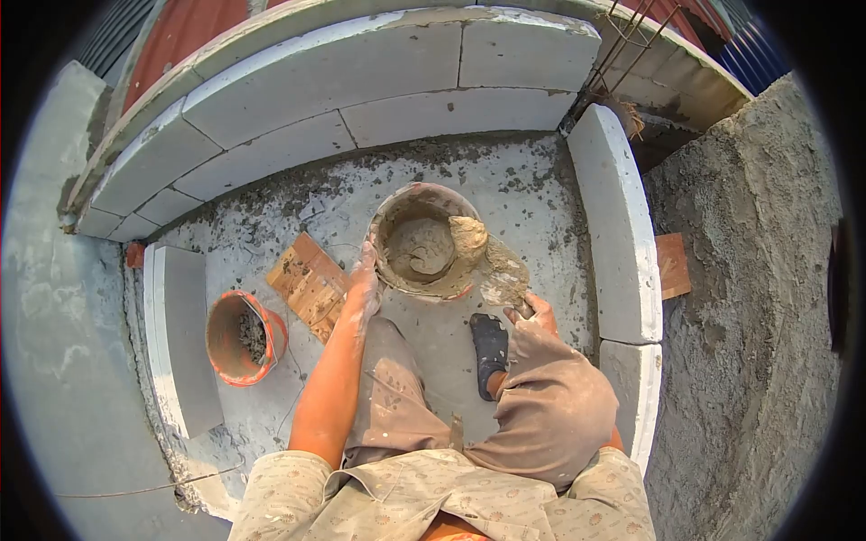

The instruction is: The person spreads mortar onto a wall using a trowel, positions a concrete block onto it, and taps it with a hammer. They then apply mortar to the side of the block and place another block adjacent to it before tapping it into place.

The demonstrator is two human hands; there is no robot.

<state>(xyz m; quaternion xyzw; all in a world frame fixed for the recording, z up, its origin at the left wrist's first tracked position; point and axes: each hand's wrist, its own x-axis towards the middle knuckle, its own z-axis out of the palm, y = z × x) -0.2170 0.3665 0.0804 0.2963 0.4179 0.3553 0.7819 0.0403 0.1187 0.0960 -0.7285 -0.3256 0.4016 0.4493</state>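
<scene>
A bucket of wet mortar stands in front of me, its inner wall caked and a pool of mortar at the bottom. My left hand grips the bucket's left side, its fingers at the rim. My right hand is closed round the handle of a trowel, just right of the bucket. The blade is smeared with mortar, and a thick lump sits at its far end over the bucket's right rim. My right knee partly hides the right forearm.
Low walls of white blocks enclose the floor at the back and right. An orange bucket with mortar residue and a mortar-spotted wooden board lie to the left. White block slabs stand beyond them. Rebar sticks up at the back right corner.
</scene>
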